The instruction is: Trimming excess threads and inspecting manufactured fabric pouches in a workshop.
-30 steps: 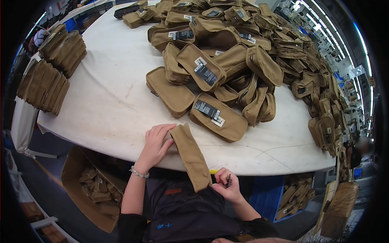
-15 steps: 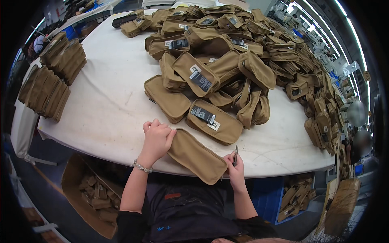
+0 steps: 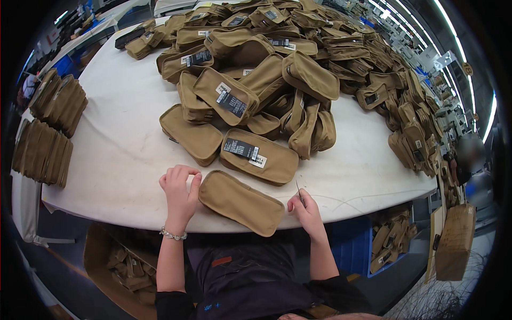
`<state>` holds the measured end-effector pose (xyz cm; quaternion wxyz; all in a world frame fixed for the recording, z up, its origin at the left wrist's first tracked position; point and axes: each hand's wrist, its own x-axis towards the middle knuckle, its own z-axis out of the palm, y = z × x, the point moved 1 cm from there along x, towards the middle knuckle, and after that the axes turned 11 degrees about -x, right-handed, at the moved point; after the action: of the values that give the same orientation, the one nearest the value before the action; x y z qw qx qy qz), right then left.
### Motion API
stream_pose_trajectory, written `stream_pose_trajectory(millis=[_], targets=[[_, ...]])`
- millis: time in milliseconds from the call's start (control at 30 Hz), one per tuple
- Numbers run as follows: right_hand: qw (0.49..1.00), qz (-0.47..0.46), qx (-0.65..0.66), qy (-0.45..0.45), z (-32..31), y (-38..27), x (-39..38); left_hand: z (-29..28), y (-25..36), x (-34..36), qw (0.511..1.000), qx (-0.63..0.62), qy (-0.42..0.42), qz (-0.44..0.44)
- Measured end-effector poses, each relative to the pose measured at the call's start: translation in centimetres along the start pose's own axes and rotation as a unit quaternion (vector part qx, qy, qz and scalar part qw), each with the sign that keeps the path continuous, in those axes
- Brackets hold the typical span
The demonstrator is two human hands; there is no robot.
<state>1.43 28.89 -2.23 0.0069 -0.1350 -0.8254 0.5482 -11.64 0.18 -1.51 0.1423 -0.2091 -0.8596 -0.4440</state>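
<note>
Stacked pouches, far left: two upright rows [image 3: 50, 128] at the table's left edge, well apart from the hands.
Carton under the table [image 3: 120, 261]: holds more tan pieces.
Left hand [image 3: 180, 193]: fingers curled, gripping nothing; fingertips touch the left end of the tan pouch.
Tan pouch [image 3: 241, 201]: flat on the white table [image 3: 106, 160] at its near edge, between both hands; long axis runs from upper left to lower right.
Right hand [image 3: 305, 209]: closed on a small snipping tool [image 3: 298, 191], just beside the pouch's right end.
Nearer hand: left, in contact.
Heap of pouches [image 3: 298, 69]: behind, some tagged.
</note>
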Motion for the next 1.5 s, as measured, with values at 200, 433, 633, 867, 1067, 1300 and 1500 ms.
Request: stream_pose_trajectory(millis=[200, 433, 633, 867, 1067, 1300, 1500], targets=[[0.990, 0.024, 0.134, -0.030, -0.7, 1.6, -0.3, 0.6, 4.8, -2.0, 0.994, -0.026, 0.049, 0.098], [0.985, -0.004, 0.169, -0.014, 0.2, 1.8, 0.5, 7.2, 12.1, -6.2, 0.968, 0.036, -0.117, 0.218], [0.984, 0.018, 0.179, 0.009, 0.1, 1.8, 0.3, 9.1, 11.6, -7.5, 0.962, 0.087, -0.106, 0.238], [0.981, 0.019, 0.194, -0.019, -0.4, 2.0, 0.3, 8.2, 9.6, -9.8, 0.934, 0.053, -0.040, 0.352], [0.985, -0.005, 0.169, -0.039, -0.4, 1.6, 1.1, 6.8, 7.8, -12.0, 0.910, -0.050, -0.079, 0.404], [0.989, -0.030, 0.143, -0.034, -0.5, 1.5, 1.9, 2.7, 4.2, -10.1, 0.939, 0.100, 0.068, 0.323], [0.984, -0.013, 0.165, -0.066, -0.1, 0.8, 1.8, 2.4, 2.4, -9.7, 0.946, 0.186, 0.077, 0.255]])
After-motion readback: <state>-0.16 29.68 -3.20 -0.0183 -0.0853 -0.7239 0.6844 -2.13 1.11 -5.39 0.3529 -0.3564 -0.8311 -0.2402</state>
